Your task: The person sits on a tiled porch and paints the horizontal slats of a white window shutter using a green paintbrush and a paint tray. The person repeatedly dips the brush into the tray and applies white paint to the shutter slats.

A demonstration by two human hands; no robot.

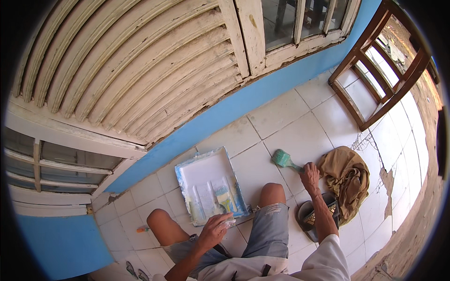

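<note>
My right hand point(310, 177) grips the handle end of a paintbrush with green-stained bristles point(282, 158), low over the floor tiles. My left hand point(215, 230) is at the near edge of a paint-smeared roller tray point(186, 165), with something small and whitish at its fingertips that I cannot identify. White paint covers the tray's bottom. A second paintbrush point(222, 196) with pale, paint-coated bristles lies on the ribbed part of the tray, its bristles pointing away from me. The tray rests on the tiles in front of my knees.
A crumpled brown cloth point(346, 179) and black slides point(311, 217) lie at my right. Beyond them stands a brown wooden frame point(362, 56). White louvred shutters point(140, 63) and a blue wall point(197, 126) run ahead. A small orange-handled item point(142, 229) lies left.
</note>
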